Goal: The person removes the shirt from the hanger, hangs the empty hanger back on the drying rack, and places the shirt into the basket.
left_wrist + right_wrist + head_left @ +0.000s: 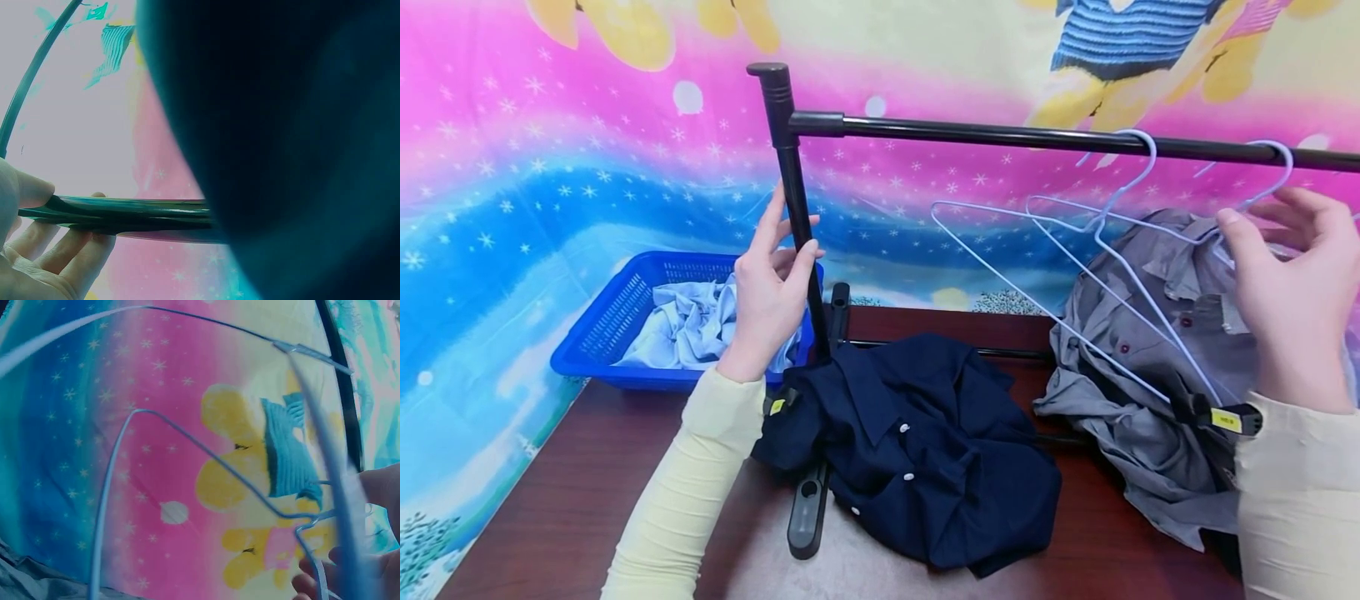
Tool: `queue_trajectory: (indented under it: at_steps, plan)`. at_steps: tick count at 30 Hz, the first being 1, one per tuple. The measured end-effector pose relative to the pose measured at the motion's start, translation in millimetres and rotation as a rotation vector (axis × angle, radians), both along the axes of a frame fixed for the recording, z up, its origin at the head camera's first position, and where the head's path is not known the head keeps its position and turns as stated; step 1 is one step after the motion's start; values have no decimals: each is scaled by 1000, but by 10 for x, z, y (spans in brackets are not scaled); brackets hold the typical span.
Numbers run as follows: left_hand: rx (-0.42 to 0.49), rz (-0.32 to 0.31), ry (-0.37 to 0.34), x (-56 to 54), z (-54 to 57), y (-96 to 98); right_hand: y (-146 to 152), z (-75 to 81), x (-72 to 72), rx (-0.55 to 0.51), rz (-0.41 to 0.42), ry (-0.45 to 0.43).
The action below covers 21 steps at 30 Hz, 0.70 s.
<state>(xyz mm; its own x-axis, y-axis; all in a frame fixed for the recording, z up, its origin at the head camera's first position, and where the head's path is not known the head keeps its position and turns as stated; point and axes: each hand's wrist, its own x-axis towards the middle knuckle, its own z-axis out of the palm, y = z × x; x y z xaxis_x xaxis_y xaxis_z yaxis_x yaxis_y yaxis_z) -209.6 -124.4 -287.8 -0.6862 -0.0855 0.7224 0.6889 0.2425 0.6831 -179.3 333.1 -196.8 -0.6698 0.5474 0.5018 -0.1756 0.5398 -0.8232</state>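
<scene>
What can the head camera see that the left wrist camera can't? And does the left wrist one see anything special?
Only the head view shows the blue basket, the navy shirt, the gray shirt, the hangers and the right hand.

Only the left wrist view has a big dark blur covering its right side; I can't tell what it is.

Both show the left hand around the black pole, and the colorful backdrop.

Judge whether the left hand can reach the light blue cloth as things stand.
Probably yes, once the left hand lets go of the black post: the light blue cloth lies uncovered in the nearby blue basket.
</scene>
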Motion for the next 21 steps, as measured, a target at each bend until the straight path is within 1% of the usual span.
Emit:
queue_trajectory:
  at_steps: [3,5,10,13,18,21]
  plan:
    - [2,0,1,1,-1,-1,-45,58,63,-7,-17,-7]
    - [2,1,1,2,-4,-3,-78,86,113,2,-46,-16]
    - [-3,6,-3,-7,-11,-1,-136,140,198,21,-95,42]
    - [-5,11,-3,-16,-12,0,-154,168,221,5,-96,64]
    - [-4,20,-9,-23,-11,2,-199,209,280,-19,-101,44]
    - [-6,26,-16,8,9,15,-248,221,331,-20,-92,35]
